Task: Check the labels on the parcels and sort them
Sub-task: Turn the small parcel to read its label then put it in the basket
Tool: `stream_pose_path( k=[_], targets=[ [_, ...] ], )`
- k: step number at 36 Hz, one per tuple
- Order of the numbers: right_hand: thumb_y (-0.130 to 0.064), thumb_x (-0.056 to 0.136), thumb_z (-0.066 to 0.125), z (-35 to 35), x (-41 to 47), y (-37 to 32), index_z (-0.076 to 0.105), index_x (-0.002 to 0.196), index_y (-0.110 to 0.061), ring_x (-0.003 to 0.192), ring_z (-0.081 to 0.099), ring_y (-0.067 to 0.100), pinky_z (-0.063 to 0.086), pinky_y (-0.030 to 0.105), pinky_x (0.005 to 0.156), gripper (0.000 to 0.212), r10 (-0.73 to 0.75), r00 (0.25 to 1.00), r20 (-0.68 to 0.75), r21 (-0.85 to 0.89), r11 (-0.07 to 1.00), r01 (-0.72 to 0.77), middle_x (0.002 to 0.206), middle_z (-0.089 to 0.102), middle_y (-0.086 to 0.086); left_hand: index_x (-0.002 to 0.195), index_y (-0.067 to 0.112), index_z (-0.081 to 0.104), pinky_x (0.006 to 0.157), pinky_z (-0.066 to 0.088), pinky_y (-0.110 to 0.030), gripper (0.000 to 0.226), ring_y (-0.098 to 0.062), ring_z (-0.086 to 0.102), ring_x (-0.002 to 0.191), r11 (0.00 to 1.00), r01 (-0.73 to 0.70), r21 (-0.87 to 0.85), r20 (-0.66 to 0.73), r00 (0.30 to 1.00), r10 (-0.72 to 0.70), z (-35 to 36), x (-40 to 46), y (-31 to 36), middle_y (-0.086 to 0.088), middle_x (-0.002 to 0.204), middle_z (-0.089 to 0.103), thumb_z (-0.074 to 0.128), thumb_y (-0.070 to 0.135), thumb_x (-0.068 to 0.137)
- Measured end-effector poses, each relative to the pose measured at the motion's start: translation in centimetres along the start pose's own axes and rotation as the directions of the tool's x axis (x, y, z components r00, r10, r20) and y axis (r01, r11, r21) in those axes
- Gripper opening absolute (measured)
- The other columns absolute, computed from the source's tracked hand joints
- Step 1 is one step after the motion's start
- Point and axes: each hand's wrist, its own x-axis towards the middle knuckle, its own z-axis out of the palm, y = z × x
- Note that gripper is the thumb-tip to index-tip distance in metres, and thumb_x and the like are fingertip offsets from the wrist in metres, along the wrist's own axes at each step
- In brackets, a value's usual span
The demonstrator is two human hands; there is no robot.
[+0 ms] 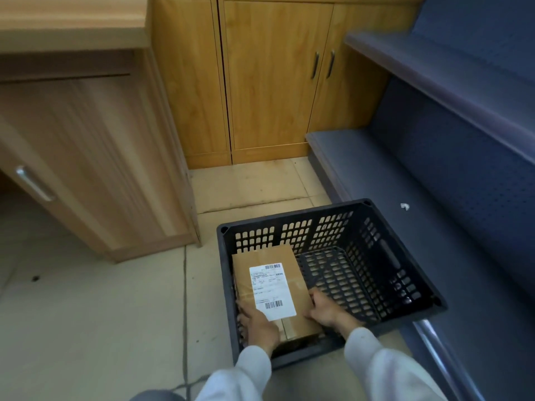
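Left to right: we have our left hand (257,324) gripping the near left corner of the cardboard parcel (275,290), its white label (272,290) facing up, and our right hand (324,309) clamped on its right edge. The parcel sits in the left side of the black crate (405,270) on the floor. Looks like the label-check step; next we'd need a firm two-hand grip to lift it clear of the crate wall.

Both hands on one cardboard parcel (278,287) inside black crate (373,221), label (272,290) face up. Left hand (257,325) grips near-left corner, right hand (324,309) the right edge. Label text too blurry to read.
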Motion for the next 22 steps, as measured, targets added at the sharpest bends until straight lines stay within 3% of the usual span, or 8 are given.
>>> stream_pose_path(
  k=[3,6,8,11,13,16,19,22],
  targets=[
    [-0.01,0.097,0.061,0.8,0.1,-0.5,0.041,0.149,-0.018,0.136,0.048,0.023,0.039,0.035,0.11,0.056,-0.011,1.0,0.017,-0.062,0.998,0.012,0.147,0.052,0.004,0.16,0.017,-0.021,0.125,0.015,-0.048,0.085,-0.036,0.013,0.154,0.995,-0.075,0.064,0.026,0.997,0.074,0.2,-0.4,-0.2,-0.011,0.17,-0.005,0.044,0.024,0.105],
    [-0.009,0.096,0.063,1.3,-0.3,-1.0,0.039,0.151,-0.019,0.138,0.046,0.023,0.037,0.035,0.113,0.061,-0.035,0.997,0.066,-0.068,0.997,0.04,0.149,0.051,0.003,0.161,0.015,0.007,0.119,0.031,-0.041,0.083,-0.032,0.036,0.144,0.986,-0.125,0.112,0.081,0.99,0.117,-0.6,-0.4,-0.2,-0.01,0.162,0.016,0.06,0.014,0.097],
    [-0.012,0.096,0.063,1.1,-1.0,-1.4,0.042,0.149,-0.022,0.136,0.049,0.022,0.039,0.034,0.111,0.058,-0.047,0.998,0.049,-0.042,0.998,0.049,0.147,0.053,0.002,0.155,0.019,0.028,0.116,0.038,-0.039,0.069,-0.03,0.048,0.137,0.984,-0.166,0.067,0.107,0.982,0.158,-2.1,-0.6,0.2,-0.007,0.152,0.037,0.061,0.005,0.095],
    [-0.02,0.093,0.068,-0.1,-2.8,-2.5,0.051,0.141,-0.03,0.129,0.056,0.021,0.047,0.041,0.109,0.052,-0.085,0.996,-0.016,0.017,0.996,0.085,0.139,0.06,-0.004,0.147,0.017,0.046,0.114,0.044,-0.039,0.054,-0.026,0.057,0.13,0.973,-0.225,0.058,0.138,0.967,0.215,-5.1,-1.2,1.7,-0.003,0.143,0.055,0.062,0.005,0.097],
    [-0.028,0.091,0.071,-1.0,-3.5,-2.4,0.052,0.14,-0.032,0.129,0.057,0.019,0.052,0.04,0.104,0.053,-0.106,0.994,-0.038,0.049,0.993,0.108,0.138,0.061,-0.007,0.145,0.015,0.049,0.103,0.053,-0.036,0.048,-0.022,0.062,0.121,0.972,-0.231,0.046,0.171,0.96,0.22,-7.2,-2.2,3.1,-0.005,0.137,0.062,0.061,0.008,0.098],
    [-0.03,0.091,0.07,-3.3,-6.8,-4.2,0.05,0.144,-0.032,0.13,0.056,0.016,0.05,0.043,0.107,0.057,-0.126,0.991,-0.035,0.072,0.989,0.128,0.142,0.059,-0.004,0.134,0.016,0.056,0.077,0.053,-0.016,0.035,-0.015,0.064,0.106,0.965,-0.258,0.049,0.183,0.952,0.245,-10.8,-5.4,6.2,-0.005,0.124,0.065,0.06,0.01,0.1],
    [-0.021,0.096,0.064,-7.0,-14.4,-9.3,0.053,0.142,-0.024,0.125,0.057,0.015,0.049,0.033,0.105,0.047,-0.153,0.987,-0.046,0.077,0.985,0.156,0.136,0.061,-0.002,0.125,0.016,0.059,0.084,0.054,-0.023,0.027,-0.011,0.063,0.102,0.952,-0.305,0.029,0.186,0.937,0.295,-14.4,-9.4,10.5,-0.003,0.114,0.066,0.056,0.005,0.1],
    [-0.017,0.098,0.061,-11.2,-21.7,-13.6,0.057,0.133,-0.026,0.118,0.06,0.014,0.05,0.03,0.101,0.036,-0.192,0.979,-0.061,0.123,0.972,0.198,0.123,0.064,-0.006,0.117,0.022,0.059,0.085,0.049,-0.02,0.023,-0.011,0.062,0.106,0.931,-0.365,0.021,0.214,0.911,0.353,-18.3,-14.3,15.7,0.001,0.111,0.066,0.055,0.005,0.101]
  ],
)
